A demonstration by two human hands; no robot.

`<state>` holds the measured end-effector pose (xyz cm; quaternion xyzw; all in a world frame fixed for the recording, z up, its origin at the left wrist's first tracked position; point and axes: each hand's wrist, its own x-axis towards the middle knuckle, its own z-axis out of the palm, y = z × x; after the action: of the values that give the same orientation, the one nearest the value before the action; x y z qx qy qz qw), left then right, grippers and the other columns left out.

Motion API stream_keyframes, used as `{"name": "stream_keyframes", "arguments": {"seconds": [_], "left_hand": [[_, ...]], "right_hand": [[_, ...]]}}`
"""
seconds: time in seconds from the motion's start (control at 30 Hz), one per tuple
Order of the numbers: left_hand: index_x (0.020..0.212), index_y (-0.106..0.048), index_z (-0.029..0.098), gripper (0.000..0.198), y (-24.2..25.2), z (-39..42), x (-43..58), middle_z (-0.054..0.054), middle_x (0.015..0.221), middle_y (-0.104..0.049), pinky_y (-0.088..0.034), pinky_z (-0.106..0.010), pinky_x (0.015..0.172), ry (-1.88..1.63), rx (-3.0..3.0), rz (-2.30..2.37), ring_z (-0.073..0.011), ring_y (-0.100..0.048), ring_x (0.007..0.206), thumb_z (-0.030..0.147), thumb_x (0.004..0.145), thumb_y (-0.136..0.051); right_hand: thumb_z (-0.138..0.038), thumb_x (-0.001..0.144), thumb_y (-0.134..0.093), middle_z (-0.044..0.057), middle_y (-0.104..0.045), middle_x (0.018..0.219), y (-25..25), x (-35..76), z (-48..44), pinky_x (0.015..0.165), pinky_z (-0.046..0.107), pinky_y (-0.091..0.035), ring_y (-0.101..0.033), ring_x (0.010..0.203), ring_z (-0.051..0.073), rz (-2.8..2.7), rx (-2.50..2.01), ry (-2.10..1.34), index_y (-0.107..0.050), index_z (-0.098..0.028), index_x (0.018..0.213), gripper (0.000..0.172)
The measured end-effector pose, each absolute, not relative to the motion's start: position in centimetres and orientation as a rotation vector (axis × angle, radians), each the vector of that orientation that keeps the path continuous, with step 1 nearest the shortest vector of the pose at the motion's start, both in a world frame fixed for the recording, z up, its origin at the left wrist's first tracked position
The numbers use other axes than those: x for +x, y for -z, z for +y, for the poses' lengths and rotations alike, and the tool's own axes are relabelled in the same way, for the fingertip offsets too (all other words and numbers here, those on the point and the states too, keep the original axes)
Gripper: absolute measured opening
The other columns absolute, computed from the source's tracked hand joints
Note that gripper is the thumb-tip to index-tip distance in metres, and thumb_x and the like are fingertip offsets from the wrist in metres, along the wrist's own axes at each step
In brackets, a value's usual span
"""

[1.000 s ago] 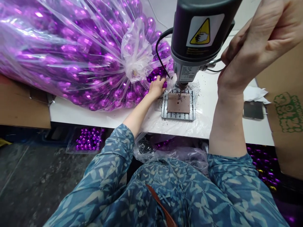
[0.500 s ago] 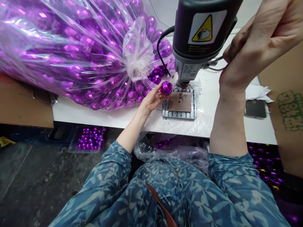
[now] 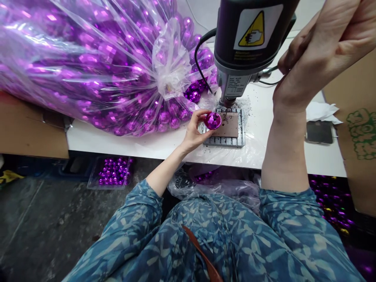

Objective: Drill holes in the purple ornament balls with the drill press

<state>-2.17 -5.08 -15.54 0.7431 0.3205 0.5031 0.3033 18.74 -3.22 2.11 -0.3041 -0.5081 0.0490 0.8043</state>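
Observation:
Between the thumb and fingers of my left hand [image 3: 196, 131] is a shiny purple faceted ball [image 3: 212, 121], with a small dark hole facing up. It is held over the left part of a brown board [image 3: 230, 127], which lies on the slotted metal base [image 3: 241, 139] of a bench drill press [image 3: 243, 43]. The drill's chuck [image 3: 227, 102] points down just behind the ball. My right hand [image 3: 320, 55] is raised at the upper right, its fingers curled around the drill's feed handle [image 3: 270, 71]. Dark shavings are scattered over the board and base.
A large clear bag of purple balls [image 3: 117, 70] fills the left of the white table [image 3: 141, 147]. A phone [image 3: 319, 132] and white paper [image 3: 321, 112] lie at right beside a cardboard box [image 3: 352, 90]. A clear bin of purple balls [image 3: 113, 172] sits below the table.
My left hand has moved right and nearer with the ball, from the base's left edge to over the board. The ball has turned so its hole shows. My right hand stays on the handle.

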Motion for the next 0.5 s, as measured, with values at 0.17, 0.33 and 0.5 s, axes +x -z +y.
{"name": "stream_keyframes", "arguments": {"seconds": [0.17,0.33,0.5], "left_hand": [[0.134,-0.051,0.029,0.056,15.6,-5.8,-2.0,-0.009,0.136,-0.059,-0.053,-0.042,0.106,-1.335,1.993,0.848,-0.0238,-0.062,0.122,0.053,0.089,-0.073],[0.129,-0.058,0.029,0.056,15.6,-5.8,-1.8,-0.008,0.132,-0.062,-0.055,-0.042,0.103,-1.321,1.950,0.825,-0.0242,-0.064,0.121,0.059,0.086,-0.076],[0.129,-0.059,0.030,0.059,15.9,-7.6,-1.0,-0.008,0.132,-0.066,-0.060,-0.039,0.096,-1.166,1.643,0.802,-0.0220,-0.068,0.114,0.068,0.086,-0.073]], "right_hand": [[-0.080,0.069,-0.048,-0.004,-0.024,0.055,-2.2,18.6,-3.3,0.055,0.014,-0.024,-0.028,0.048,-0.007,-1.075,-0.683,-0.128,-0.026,-0.015,0.070,0.069],[-0.073,0.073,-0.053,-0.005,-0.023,0.054,-2.4,18.3,-3.9,0.052,0.015,-0.023,-0.032,0.046,-0.005,-1.056,-0.663,-0.158,-0.027,-0.017,0.072,0.062],[-0.030,0.097,-0.033,-0.005,-0.015,0.054,-2.8,18.4,-3.4,0.054,0.010,-0.017,-0.026,0.045,-0.008,-1.095,-0.765,-0.201,-0.022,-0.017,0.073,0.030]]}}
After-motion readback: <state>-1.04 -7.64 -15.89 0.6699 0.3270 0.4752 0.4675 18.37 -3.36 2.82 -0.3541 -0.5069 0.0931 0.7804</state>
